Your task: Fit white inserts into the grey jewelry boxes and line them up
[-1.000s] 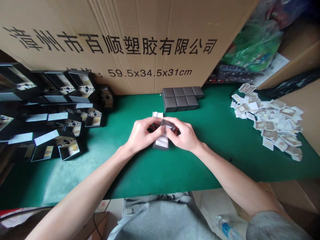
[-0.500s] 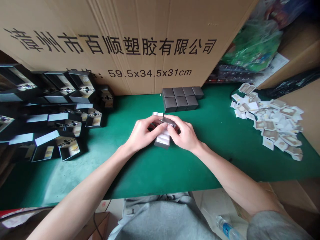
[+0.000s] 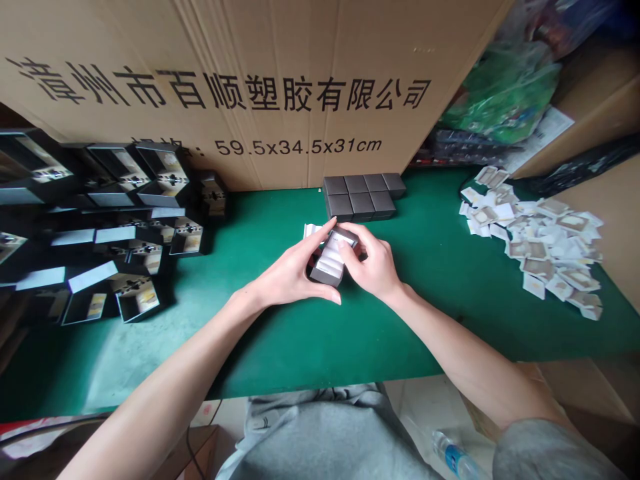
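A small dark box with a white padded inside (image 3: 331, 261) is held at the middle of the green table, its lid open. My right hand (image 3: 373, 260) grips its right side, the thumb on the white lining and the fingers behind the lid. Around the left side of the box my left hand (image 3: 293, 270) is spread wide, index finger up at the lid and thumb below the front edge; whether its palm touches the box is hard to tell. A white piece (image 3: 311, 231) shows behind the left fingers.
Several closed dark boxes (image 3: 363, 200) form a block behind the hands. Open dark boxes (image 3: 140, 293) are stacked at left. White inserts (image 3: 550, 247) lie heaped at right on the green table (image 3: 310, 353). A large carton (image 3: 250, 40) stands behind.
My left hand has opened, its thumb moving down to the near side of the box. The box has turned and tilted, and more of its white inside shows.
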`<action>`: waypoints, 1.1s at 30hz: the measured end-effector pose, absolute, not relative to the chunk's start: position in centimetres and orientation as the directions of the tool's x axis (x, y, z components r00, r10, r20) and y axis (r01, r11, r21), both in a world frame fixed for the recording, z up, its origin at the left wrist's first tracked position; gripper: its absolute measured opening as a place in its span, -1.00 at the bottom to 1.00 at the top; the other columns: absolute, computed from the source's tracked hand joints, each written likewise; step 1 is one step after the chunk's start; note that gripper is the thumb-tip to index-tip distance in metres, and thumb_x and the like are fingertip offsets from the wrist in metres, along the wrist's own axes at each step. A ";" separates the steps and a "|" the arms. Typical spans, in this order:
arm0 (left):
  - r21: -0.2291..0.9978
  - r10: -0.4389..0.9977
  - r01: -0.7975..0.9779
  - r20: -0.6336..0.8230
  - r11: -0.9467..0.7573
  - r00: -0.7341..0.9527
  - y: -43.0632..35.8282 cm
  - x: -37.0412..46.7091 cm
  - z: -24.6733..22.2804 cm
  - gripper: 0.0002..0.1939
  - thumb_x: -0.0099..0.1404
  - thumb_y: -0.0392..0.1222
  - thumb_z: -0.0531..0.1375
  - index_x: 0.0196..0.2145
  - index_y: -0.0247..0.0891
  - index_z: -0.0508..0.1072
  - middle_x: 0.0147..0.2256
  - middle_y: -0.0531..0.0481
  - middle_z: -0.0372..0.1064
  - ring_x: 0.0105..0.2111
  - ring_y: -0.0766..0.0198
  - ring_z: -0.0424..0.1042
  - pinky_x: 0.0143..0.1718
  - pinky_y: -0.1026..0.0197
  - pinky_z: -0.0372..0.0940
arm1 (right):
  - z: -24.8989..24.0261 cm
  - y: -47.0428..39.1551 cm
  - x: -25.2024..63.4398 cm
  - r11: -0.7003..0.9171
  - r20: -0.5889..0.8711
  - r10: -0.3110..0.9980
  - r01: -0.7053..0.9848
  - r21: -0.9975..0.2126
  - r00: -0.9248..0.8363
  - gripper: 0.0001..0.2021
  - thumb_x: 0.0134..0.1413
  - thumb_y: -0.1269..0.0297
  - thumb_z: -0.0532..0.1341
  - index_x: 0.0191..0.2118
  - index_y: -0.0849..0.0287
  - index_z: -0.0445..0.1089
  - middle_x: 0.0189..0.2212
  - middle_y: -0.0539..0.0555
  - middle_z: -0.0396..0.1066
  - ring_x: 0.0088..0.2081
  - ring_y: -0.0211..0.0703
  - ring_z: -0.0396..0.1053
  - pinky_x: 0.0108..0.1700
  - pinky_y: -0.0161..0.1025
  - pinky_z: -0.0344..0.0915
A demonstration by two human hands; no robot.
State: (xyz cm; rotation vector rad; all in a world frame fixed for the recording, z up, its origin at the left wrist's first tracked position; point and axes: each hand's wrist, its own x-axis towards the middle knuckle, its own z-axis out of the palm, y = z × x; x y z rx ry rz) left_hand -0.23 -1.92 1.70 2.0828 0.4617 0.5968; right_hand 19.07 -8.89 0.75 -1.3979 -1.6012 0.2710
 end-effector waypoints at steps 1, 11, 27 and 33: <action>0.834 0.529 0.101 0.245 -0.542 0.813 -2.0 -0.2 1.7 0.30 -0.05 0.19 0.48 0.46 -0.10 -0.11 0.29 -0.33 0.22 0.19 -0.22 0.34 0.14 -0.14 0.32 | 0.8 -8.8 19.1 0.318 0.497 0.860 0.642 -0.697 0.113 -0.75 0.28 0.19 0.18 0.02 0.10 0.40 -0.21 0.06 0.59 -0.46 -0.23 0.47 -0.41 -0.29 0.45; 0.802 0.544 0.158 0.232 -0.576 0.806 -2.4 -0.2 2.4 0.15 0.02 0.20 0.45 0.42 -0.20 0.04 0.19 -0.30 0.35 0.14 -0.14 0.40 0.14 -0.06 0.34 | 0.6 -8.7 19.1 0.268 0.404 0.911 0.622 -0.736 0.085 -0.83 0.23 0.14 0.27 -0.12 0.07 0.39 -0.37 -0.01 0.54 -0.46 -0.21 0.46 -0.41 -0.30 0.38; 0.797 0.561 0.194 0.207 -0.571 0.802 -2.5 -0.3 2.7 0.08 0.07 0.16 0.43 0.41 -0.18 0.07 0.09 -0.18 0.46 0.12 -0.08 0.44 0.13 0.05 0.35 | 0.9 -8.7 19.0 0.297 0.424 0.903 0.606 -0.738 0.074 -0.85 0.31 0.18 0.18 -0.12 0.10 0.41 -0.37 -0.01 0.53 -0.47 -0.27 0.44 -0.42 -0.34 0.33; 0.794 0.528 0.133 0.259 -0.593 0.809 -2.5 -0.2 2.3 0.08 0.09 0.14 0.42 0.43 -0.15 0.05 0.20 -0.23 0.37 0.17 -0.10 0.40 0.21 -0.03 0.29 | 1.0 -8.7 19.0 0.275 0.411 0.906 0.600 -0.751 0.099 -0.83 0.29 0.13 0.20 -0.18 0.11 0.39 -0.40 0.00 0.53 -0.50 -0.25 0.41 -0.45 -0.33 0.32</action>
